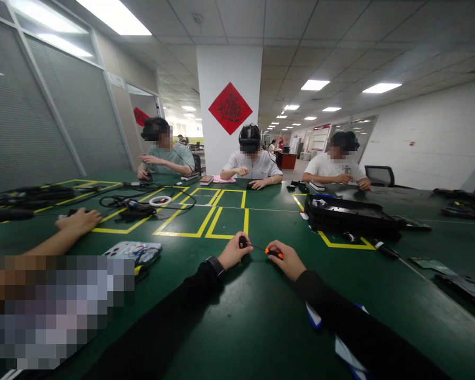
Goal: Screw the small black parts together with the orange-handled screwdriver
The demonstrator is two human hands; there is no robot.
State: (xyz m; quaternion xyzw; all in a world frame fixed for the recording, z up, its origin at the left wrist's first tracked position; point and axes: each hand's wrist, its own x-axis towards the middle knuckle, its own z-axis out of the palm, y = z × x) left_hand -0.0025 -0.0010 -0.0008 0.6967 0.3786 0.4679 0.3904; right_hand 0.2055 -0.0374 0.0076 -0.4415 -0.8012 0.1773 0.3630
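My left hand (233, 253), with a dark band at the wrist, is closed on a small black part (243, 242) just above the green table (237, 327). What kind of part it is cannot be made out. Fingers of my right hand (290, 259) are wrapped round the orange and black handle of a screwdriver (275, 254). Its thin shaft points left toward the black part; whether the tip touches it is too small to tell.
A co-worker's hand (81, 220) rests at the left near a power drill (8, 215). Black cables (130, 203) and a white ring (160, 201) lie beyond. Black trays (352, 214) stand to the right. Blue-and-white pieces (313, 315) lie by my right sleeve. Three people sit opposite.
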